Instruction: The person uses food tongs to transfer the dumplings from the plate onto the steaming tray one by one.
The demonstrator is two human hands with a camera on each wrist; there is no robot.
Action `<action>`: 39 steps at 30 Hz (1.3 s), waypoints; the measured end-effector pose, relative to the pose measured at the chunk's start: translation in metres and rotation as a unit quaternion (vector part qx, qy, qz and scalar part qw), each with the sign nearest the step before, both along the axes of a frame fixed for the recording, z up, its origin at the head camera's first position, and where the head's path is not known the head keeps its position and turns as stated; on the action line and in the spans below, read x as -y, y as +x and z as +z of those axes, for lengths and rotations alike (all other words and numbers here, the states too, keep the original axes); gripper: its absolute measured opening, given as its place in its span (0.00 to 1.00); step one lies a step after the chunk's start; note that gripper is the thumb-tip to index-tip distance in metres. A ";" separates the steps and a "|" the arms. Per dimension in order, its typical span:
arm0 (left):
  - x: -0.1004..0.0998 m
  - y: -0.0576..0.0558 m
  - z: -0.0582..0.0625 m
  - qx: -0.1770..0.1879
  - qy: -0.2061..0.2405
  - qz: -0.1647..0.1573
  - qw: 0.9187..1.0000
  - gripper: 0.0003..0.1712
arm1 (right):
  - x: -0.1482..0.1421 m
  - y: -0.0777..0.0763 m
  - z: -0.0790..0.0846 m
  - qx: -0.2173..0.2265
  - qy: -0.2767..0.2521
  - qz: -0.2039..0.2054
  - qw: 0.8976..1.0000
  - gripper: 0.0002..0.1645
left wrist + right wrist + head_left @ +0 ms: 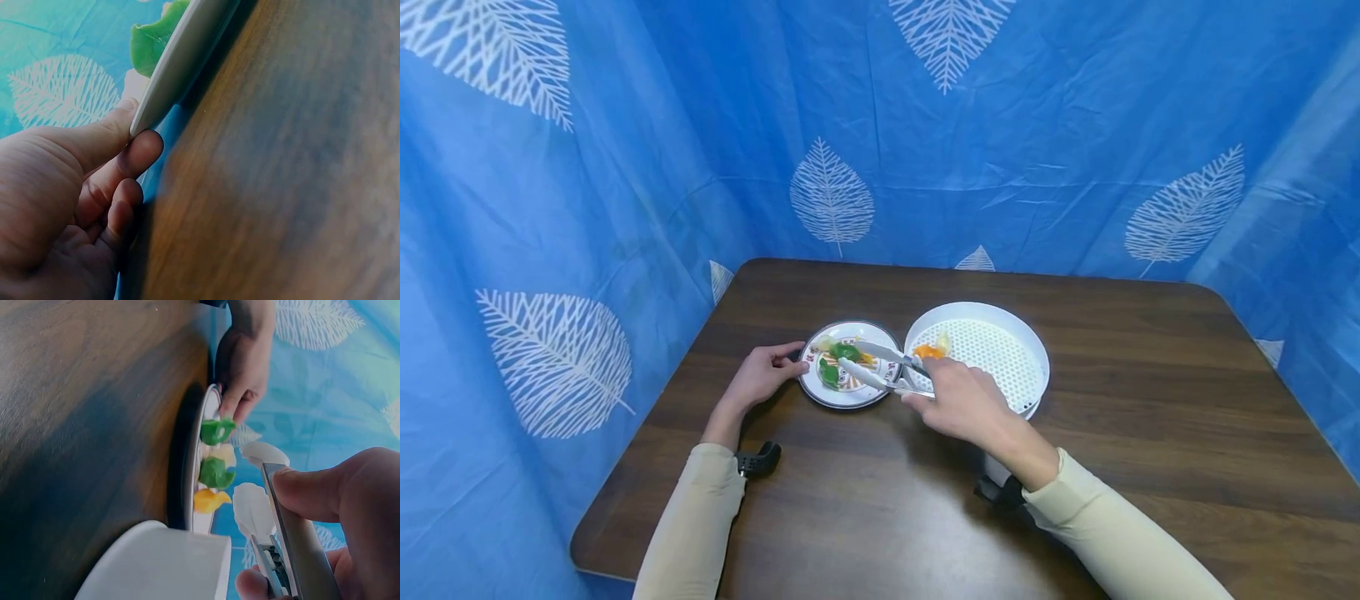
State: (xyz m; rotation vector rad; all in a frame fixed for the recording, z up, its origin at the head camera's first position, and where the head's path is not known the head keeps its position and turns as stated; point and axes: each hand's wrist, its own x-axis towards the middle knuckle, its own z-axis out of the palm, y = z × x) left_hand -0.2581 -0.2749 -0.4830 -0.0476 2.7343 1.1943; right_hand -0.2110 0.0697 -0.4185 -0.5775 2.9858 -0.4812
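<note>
My left hand (763, 375) pinches the left rim of a round white plate (850, 398), thumb above and forefinger beneath, as the left wrist view shows. Small dumpling-like pieces lie on it: a green piece (217, 431), another green piece (216, 473), a yellow piece (211, 500) and a pale piece (224, 455). In my right hand (962, 400) I grip metal tongs (294, 531) with white tips. The tips are spread over the plate with nothing between them. Right of the plate stands a round white perforated basket (1037, 350), partly hidden by the right hand.
Inside the basket, near its left wall, lie an orange piece (929, 351) and a pale piece (943, 341). The dark wooden table (820, 517) carries everything. A blue curtain (700, 167) with white leaf prints hangs behind and to the left.
</note>
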 end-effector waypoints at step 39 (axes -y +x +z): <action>-0.002 0.001 0.001 -0.001 0.006 0.002 1.000 0.34 | 0.041 0.005 -0.009 -0.040 0.071 0.044 0.996 0.31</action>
